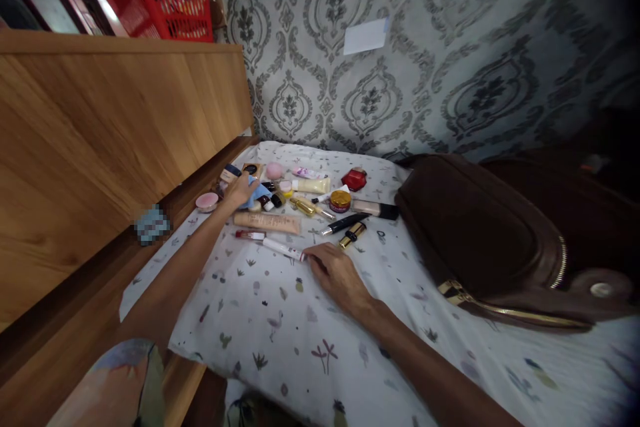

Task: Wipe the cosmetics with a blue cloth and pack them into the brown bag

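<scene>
My left hand [239,195] is closed on a light blue cloth [254,188] at the left of a spread of cosmetics. Close to it are a pink round compact [207,201], dark-capped little bottles [267,203] and a peach squeeze tube [267,221]. The fingers of my right hand [336,275] are curled together at the right end of a slim white tube [283,248], which lies on the sheet. A small item with a red end [244,235] touches or nearly touches the tube's other end. Above my right hand lie a black pen [345,223] and a black-and-gold lipstick [353,235].
Farther back are a gold-lidded jar [340,200], a red faceted container [354,179], a cream tube [313,185] and a foundation bottle [375,209]. A brown leather bag [465,233] stands right. A wooden panel [125,113] borders the left, with a red basket [180,7] above.
</scene>
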A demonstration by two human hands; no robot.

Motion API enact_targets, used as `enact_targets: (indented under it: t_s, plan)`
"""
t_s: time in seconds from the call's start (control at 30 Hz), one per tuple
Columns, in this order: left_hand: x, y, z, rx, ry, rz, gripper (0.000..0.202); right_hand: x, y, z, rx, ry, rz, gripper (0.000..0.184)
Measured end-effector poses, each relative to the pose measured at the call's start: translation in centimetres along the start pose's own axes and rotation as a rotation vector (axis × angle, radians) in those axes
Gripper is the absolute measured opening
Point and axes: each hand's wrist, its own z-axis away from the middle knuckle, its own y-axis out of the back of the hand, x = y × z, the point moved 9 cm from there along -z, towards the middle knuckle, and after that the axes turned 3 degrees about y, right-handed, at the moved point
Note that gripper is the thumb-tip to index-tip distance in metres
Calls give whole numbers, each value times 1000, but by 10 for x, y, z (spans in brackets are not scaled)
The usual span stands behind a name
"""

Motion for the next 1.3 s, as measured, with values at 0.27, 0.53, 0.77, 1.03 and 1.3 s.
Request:
enact_targets:
  t_s: [0.27,0.53,0.77,1.03,1.3]
  plan:
    - [20,-22,-12,-91,-86,-9,25,1,-2,-1,-22,-1,-14,25]
    - [49,-47,4,-197,-271,88,19,0,-2,0,-21,20,-29,25]
    - [2,1,6,-77,-202,152,17,-1,-2,0,-32,10,-42,24]
    - [-46,40,45,245,-103,271,28,-24,17,-3,65,74,-116,22]
    - [-48,11,75,232,-181,337,44,-189,89,9,-127,422,-312,36]
